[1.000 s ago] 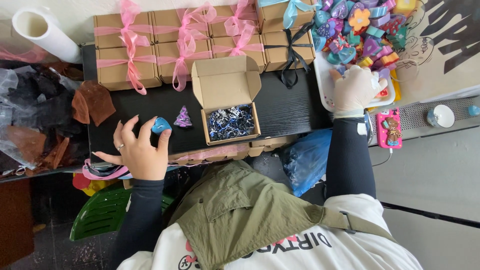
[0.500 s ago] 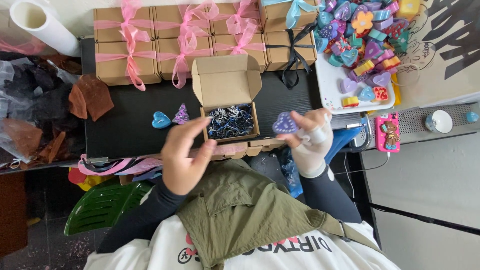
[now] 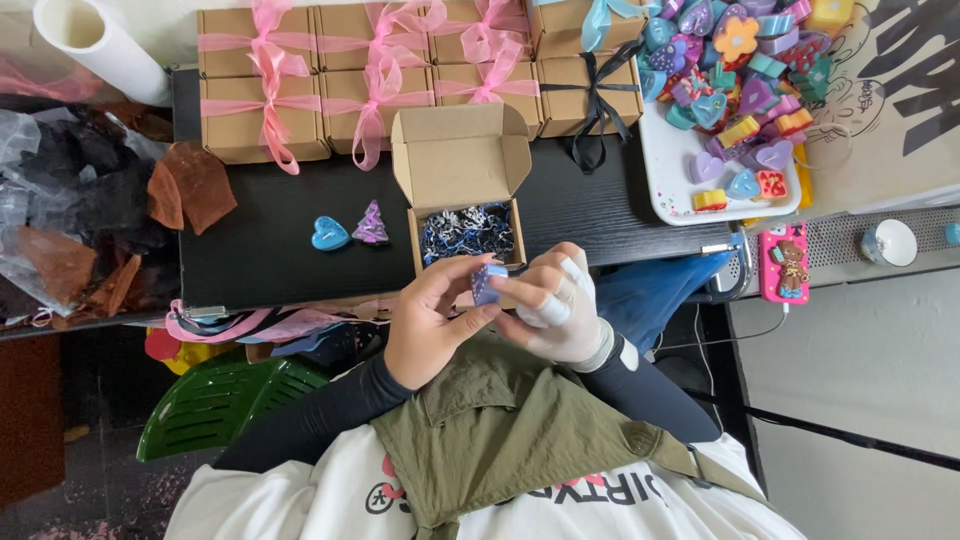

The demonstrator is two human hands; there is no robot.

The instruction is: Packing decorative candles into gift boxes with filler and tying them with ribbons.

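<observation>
Both hands, left hand [image 3: 432, 325] and right hand [image 3: 556, 312], now pinch one purple piece [image 3: 487, 284], perhaps soap.

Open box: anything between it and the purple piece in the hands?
Nothing visible. Both hands, left hand and gloved right hand, hold the small purple piece at the near edge of the open box. Its lid flaps stand open, with only dark shredded filler inside.
</observation>
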